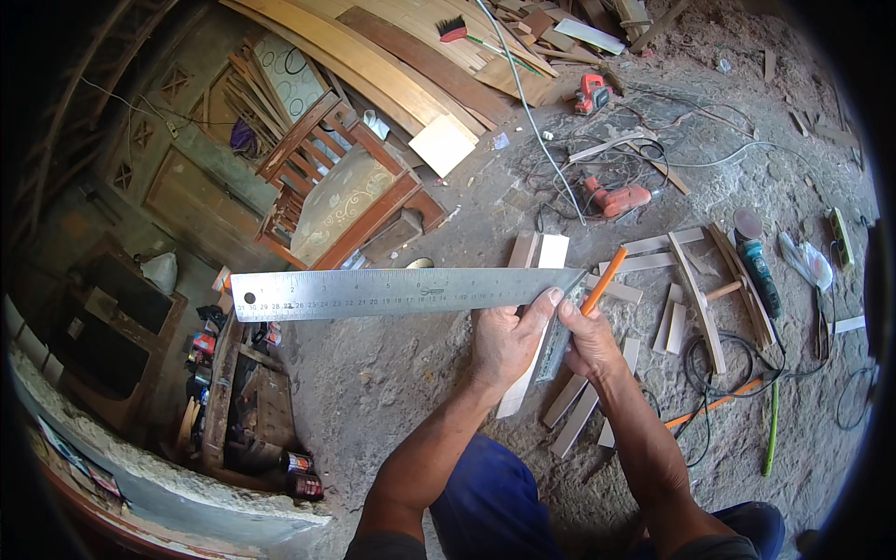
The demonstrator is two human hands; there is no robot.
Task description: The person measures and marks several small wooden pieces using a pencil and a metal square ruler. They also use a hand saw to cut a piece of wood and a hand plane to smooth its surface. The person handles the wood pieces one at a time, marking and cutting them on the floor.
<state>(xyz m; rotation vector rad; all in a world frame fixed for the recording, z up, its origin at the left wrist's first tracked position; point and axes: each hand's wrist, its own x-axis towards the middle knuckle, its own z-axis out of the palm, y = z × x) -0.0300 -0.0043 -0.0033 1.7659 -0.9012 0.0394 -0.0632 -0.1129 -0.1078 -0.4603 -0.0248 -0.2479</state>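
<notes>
A steel try square point(373, 291) spans from the left across to my hands, its ruled blade nearly level and its grey stock point(551, 353) pointing down. My left hand point(507, 343) is closed round the square's inner corner and a pale wooden strip point(553, 250); its thumb presses on the blade. The strip passes under the blade, its lower end showing below my left hand. My right hand point(592, 341) pinches an orange pencil point(605, 280) between thumb and fingers, tip end hidden, while its other fingers curl beside the stock.
Several cut wooden strips point(579, 411) lie on the rough floor, with a joined wooden frame point(700, 303) at right. A teal angle grinder point(761, 275), a red drill point(618, 198), a red power tool point(592, 93) and loose cords surround them. A wooden chair point(345, 201) stands far left.
</notes>
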